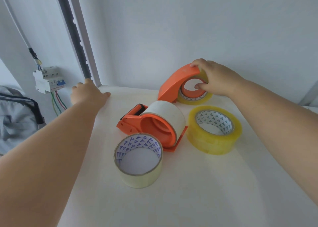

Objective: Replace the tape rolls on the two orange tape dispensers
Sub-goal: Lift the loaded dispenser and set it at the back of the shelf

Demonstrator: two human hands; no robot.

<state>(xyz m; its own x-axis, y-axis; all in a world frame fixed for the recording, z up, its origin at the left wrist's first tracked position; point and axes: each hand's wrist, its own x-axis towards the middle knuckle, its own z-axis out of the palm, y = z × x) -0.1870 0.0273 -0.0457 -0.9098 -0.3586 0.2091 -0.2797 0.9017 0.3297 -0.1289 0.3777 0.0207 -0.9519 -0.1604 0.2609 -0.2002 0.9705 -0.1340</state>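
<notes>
Two orange tape dispensers stand on the white table (172, 201). The far dispenser (173, 82) stands upright with a thin yellow roll (204, 100) on its hub. My right hand (216, 78) grips it, fingers over the top, thumb inside the hub. The near dispenser (137, 123) lies on its side and carries a white, nearly bare roll (168, 111). A full yellow tape roll (214, 132) lies flat at its right. A pale, thin tape roll (139, 161) stands in front of it. My left hand (89, 94) rests flat on the table's far left edge, holding nothing.
A white wall rises close behind the table. A grey metal upright (77, 42) stands at the back left corner. Left of the table hang a circuit breaker (49, 79) with coloured wires and a grey bag (15, 116).
</notes>
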